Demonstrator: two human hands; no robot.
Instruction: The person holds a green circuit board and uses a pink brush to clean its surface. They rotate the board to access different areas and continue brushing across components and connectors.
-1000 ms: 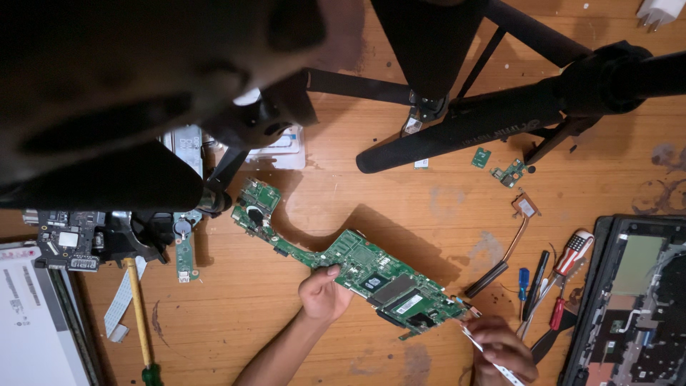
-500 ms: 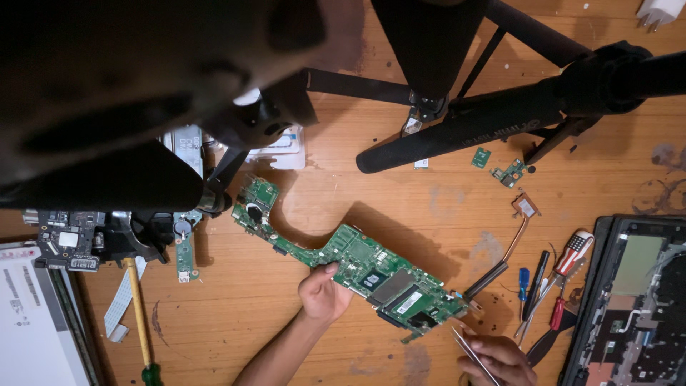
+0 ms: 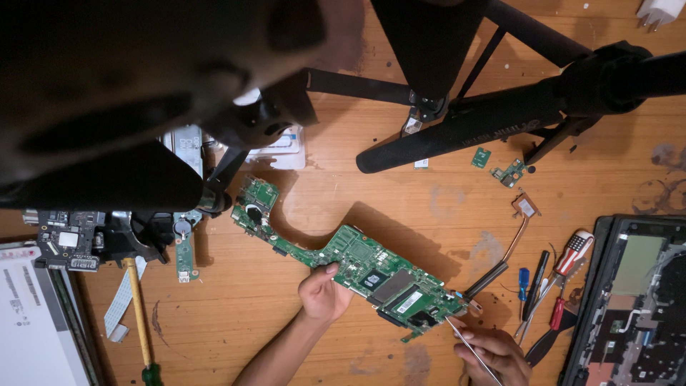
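Green circuit board [image 3: 357, 268] lies long and angled on the wooden counter [image 3: 443, 214], its lower right end between the two hands. Left hand [image 3: 323, 293] closes its grip on the board's near edge at mid-length, thumb on top, fingers curled under. Right hand [image 3: 493, 352] holds a thin metal probe [image 3: 471, 348] in a narrow pinch; the tip touches the board's lower right corner, beside the dark connector block.

Change from a second ago: right hand sat higher and closer to that corner, then dropped back, and now the probe tip is at the edge again. Left hand unchanged. Board has not shifted. Reads as repeated working at that one corner while the other hand steadies.

Outward: copper heat pipe [image 3: 511, 243] just right of the board, screwdrivers [image 3: 554, 282] beyond it, open laptop base [image 3: 636, 300] at far right. Dark tripod legs [image 3: 486, 121] cross overhead.
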